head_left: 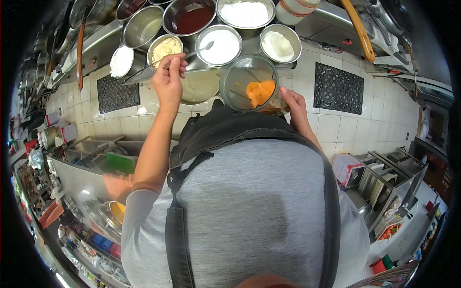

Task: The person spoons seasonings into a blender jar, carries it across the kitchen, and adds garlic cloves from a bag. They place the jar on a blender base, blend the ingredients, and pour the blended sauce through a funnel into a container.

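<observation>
1. If the left hand (169,81) tilts the spoon (209,46) carelessly, anything on it could scatter past the white-powder bowl (219,64).
2. The jar (233,86) with the orange mass (260,92), just beyond the apron (230,122), could slip should its one-sided hold loosen.
3. Left fingers: narrow pinch, on the spoon.
4. Right hand (294,103): curled, holding the jar's right side; lower fingers hidden.

The top edge cuts off a wooden handle (359,30) and a white tub (294,13). Fingers of the right hand (296,106) are partly hidden beside a clear jar (233,89). Items (102,242) at lower left are too small to identify.
</observation>
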Demonstrator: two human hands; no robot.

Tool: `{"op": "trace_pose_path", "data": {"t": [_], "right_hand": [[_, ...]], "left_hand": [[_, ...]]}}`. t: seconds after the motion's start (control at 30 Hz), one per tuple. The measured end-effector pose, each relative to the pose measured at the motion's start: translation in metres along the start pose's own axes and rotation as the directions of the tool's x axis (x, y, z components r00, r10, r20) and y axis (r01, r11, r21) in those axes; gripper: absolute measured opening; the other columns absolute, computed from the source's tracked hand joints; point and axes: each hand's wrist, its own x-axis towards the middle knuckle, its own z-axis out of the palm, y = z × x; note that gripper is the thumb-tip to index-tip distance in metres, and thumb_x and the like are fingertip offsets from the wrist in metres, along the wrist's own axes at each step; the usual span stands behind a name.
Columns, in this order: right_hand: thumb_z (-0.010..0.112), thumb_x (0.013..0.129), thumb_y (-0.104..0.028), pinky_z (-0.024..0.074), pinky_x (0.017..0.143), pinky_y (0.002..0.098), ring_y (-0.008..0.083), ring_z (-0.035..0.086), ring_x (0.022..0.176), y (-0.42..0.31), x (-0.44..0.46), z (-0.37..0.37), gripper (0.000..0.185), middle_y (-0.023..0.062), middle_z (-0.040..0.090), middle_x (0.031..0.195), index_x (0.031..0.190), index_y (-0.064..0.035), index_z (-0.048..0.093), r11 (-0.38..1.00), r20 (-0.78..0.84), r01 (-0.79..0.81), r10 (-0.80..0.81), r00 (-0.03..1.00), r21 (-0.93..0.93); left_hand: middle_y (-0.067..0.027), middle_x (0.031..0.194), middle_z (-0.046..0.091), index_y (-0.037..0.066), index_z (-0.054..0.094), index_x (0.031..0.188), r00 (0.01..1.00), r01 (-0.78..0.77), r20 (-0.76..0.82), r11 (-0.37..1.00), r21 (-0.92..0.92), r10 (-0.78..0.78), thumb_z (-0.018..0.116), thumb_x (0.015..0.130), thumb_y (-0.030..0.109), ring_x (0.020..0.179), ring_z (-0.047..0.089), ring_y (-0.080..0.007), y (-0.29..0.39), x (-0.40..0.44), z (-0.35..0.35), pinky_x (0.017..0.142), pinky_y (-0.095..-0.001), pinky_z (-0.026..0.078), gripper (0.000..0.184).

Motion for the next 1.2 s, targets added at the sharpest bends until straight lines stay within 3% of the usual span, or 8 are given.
{"op": "trace_pose_path", "data": {"t": [0.07, 0.27, 0.6, 0.9, 1.03, 1.1, 1.13, 1.2], "right_hand": [[0.061, 0.091, -0.036, 0.0454, 0.068, 0.0225, 0.008, 0.056, 0.074, 0.002, 0.001, 0.0, 0.04, 0.0039, 0.065, 0.085, 0.096, 0.0035, 0.067, 1.0, -0.007, -0.005, 0.005, 1.0, 0.007], [0.061, 0.091, -0.035, 0.0457, 0.068, 0.0227, 0.0082, 0.057, 0.073, 0.001, -0.001, 0.002, 0.039, 0.0044, 0.066, 0.084, 0.095, 0.003, 0.067, 1.0, -0.013, 0.002, -0.002, 1.0, 0.017], [0.062, 0.091, -0.035, 0.0461, 0.067, 0.0227, 0.0085, 0.058, 0.073, 0.002, -0.001, 0.0, 0.038, 0.0049, 0.067, 0.084, 0.096, 0.003, 0.068, 1.0, -0.011, -0.013, 0.013, 1.0, 0.014], [0.061, 0.092, -0.034, 0.0461, 0.068, 0.0223, 0.0086, 0.058, 0.074, 0.0, -0.002, -0.001, 0.039, 0.0052, 0.067, 0.085, 0.097, 0.004, 0.067, 1.0, 0.013, -0.003, 0.003, 1.0, 0.017], [0.061, 0.092, -0.035, 0.0459, 0.068, 0.0223, 0.0081, 0.057, 0.073, 0.0, -0.002, -0.001, 0.039, 0.0047, 0.066, 0.085, 0.096, 0.0036, 0.067, 1.0, 0.004, -0.017, 0.017, 1.0, -0.016], [0.062, 0.091, -0.035, 0.0456, 0.067, 0.0224, 0.0078, 0.057, 0.072, 0.001, -0.002, -0.002, 0.039, 0.0042, 0.066, 0.084, 0.096, 0.0034, 0.067, 0.999, 0.001, -0.023, 0.023, 1.0, -0.026], [0.062, 0.091, -0.036, 0.0453, 0.067, 0.0222, 0.0076, 0.057, 0.072, 0.003, -0.001, -0.003, 0.04, 0.0038, 0.066, 0.083, 0.095, 0.0032, 0.067, 1.0, 0.001, -0.023, 0.023, 1.0, -0.018], [0.062, 0.091, -0.036, 0.0449, 0.066, 0.022, 0.0074, 0.056, 0.071, 0.004, -0.001, -0.003, 0.04, 0.0034, 0.065, 0.083, 0.094, 0.003, 0.067, 1.0, -0.001, -0.023, 0.023, 1.0, -0.009]], "left_hand": [[-0.0075, 0.077, 0.062, -0.003, 0.063, 0.099, 0.986, 0.166, 0.009, 0.981, -0.098, -0.165, 0.051, 0.097, 0.016, 0.064, 0.054, -0.0089, -0.013, -0.004, 0.006, 0.057, -0.0221, 0.045, 0.023], [-0.0113, 0.079, 0.063, -0.005, 0.058, 0.103, 0.9, 0.334, -0.091, 0.808, -0.484, -0.427, 0.048, 0.098, 0.016, 0.066, 0.057, -0.0139, -0.024, -0.004, -0.001, 0.06, -0.0254, 0.049, 0.024], [-0.0125, 0.081, 0.063, -0.005, 0.056, 0.105, 0.868, 0.369, -0.068, 0.731, -0.575, -0.491, 0.048, 0.098, 0.016, 0.069, 0.058, -0.0155, -0.02, -0.003, -0.018, 0.062, -0.0272, 0.05, 0.024], [-0.0108, 0.08, 0.063, -0.005, 0.057, 0.104, 0.918, 0.341, -0.011, 0.802, -0.49, -0.396, 0.049, 0.097, 0.017, 0.067, 0.057, -0.013, 0.013, -0.016, -0.015, 0.06, -0.0252, 0.047, 0.024], [-0.0105, 0.082, 0.064, -0.004, 0.059, 0.101, 0.919, 0.388, 0.115, 0.823, -0.414, -0.376, 0.051, 0.097, 0.018, 0.066, 0.056, -0.0113, 0.01, -0.033, 0.002, 0.058, -0.0245, 0.047, 0.024], [-0.0091, 0.085, 0.065, -0.003, 0.062, 0.102, 0.894, 0.428, 0.236, 0.881, -0.202, -0.381, 0.053, 0.096, 0.017, 0.068, 0.058, -0.0107, 0.008, -0.043, 0.015, 0.058, -0.0233, 0.048, 0.022], [-0.0091, 0.085, 0.065, -0.003, 0.062, 0.102, 0.893, 0.431, 0.237, 0.88, -0.202, -0.383, 0.053, 0.096, 0.017, 0.068, 0.058, -0.0107, 0.011, -0.048, 0.021, 0.058, -0.0233, 0.048, 0.022], [-0.0062, 0.086, 0.065, 0.0, 0.065, 0.103, 0.854, 0.253, 0.459, 0.967, 0.046, -0.245, 0.055, 0.095, 0.014, 0.068, 0.058, -0.0098, 0.015, -0.056, 0.028, 0.059, -0.0222, 0.048, 0.019]]}}
